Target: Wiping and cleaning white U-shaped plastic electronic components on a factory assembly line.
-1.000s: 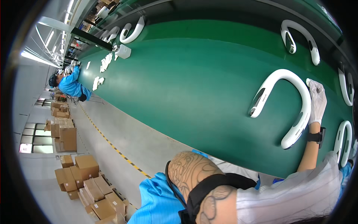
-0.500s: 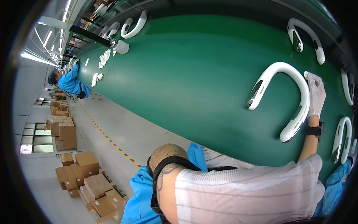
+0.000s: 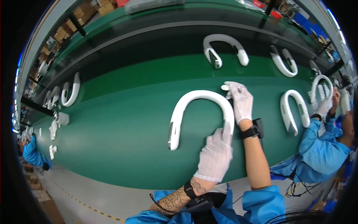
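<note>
A white U-shaped neck fan (image 3: 204, 95) lies on the green table in front of me, its curve pointing away. My left hand (image 3: 215, 156), in a thin white glove, is closed around the fan's right end and hides it. Just beyond, outside the fan's right side, is my right hand (image 3: 240, 100), gloved too. Its fingers are bent together beside the curve, with a small white bit at the fingertips that I cannot make out. The fan's left end, with a dark inset, shows uncovered.
More neck fans lie around: one behind (image 3: 225, 38), one at far right (image 3: 287, 69), one at right (image 3: 294, 108), several at left (image 3: 72, 91). A co-worker (image 3: 320, 142) in blue handles another fan. A white container (image 3: 63, 118) and crumpled white cloths (image 3: 53, 130) sit left.
The view has swung to the right. My left hand, close to the camera before, now grips the fan's right end. My right hand remains beside the fan's curve.
</note>
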The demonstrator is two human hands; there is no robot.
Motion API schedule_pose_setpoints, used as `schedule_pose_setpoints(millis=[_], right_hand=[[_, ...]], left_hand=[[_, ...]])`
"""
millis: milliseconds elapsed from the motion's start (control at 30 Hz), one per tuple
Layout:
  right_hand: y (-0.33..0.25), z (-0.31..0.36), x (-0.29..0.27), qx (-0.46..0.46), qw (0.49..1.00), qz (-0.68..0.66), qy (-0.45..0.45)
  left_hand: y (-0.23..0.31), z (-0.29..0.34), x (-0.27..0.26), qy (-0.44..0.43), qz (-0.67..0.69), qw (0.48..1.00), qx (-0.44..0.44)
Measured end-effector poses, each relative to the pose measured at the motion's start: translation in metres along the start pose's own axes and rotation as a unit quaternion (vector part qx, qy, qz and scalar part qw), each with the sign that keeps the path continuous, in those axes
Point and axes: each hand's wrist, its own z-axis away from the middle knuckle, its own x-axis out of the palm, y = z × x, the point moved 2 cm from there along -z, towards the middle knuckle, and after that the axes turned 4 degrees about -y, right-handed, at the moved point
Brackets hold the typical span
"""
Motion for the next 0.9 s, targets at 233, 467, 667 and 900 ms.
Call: schedule_pose_setpoints(millis=[233,467,667,900], right_hand=[[-0.015,-0.001,-0.006,0.012,0.997,-0.013,0.077],[-0.026,0.010,-0.006,0.038,0.997,-0.044,0.053],[-0.074,0.029,0.022,-0.004,0.952,-0.306,-0.009],[-0.228,0.103,0.104,-0.415,0.820,0.220,-0.327]], left_hand=[[-0.024,-0.004,-0.085,-0.146,0.481,0.864,-0.043],[-0.070,0.025,-0.135,-0.070,0.693,0.717,-0.006],[-0.092,0.049,-0.139,-0.037,0.522,0.852,-0.009],[-0.109,0.068,-0.133,-0.036,0.410,0.911,0.034]])
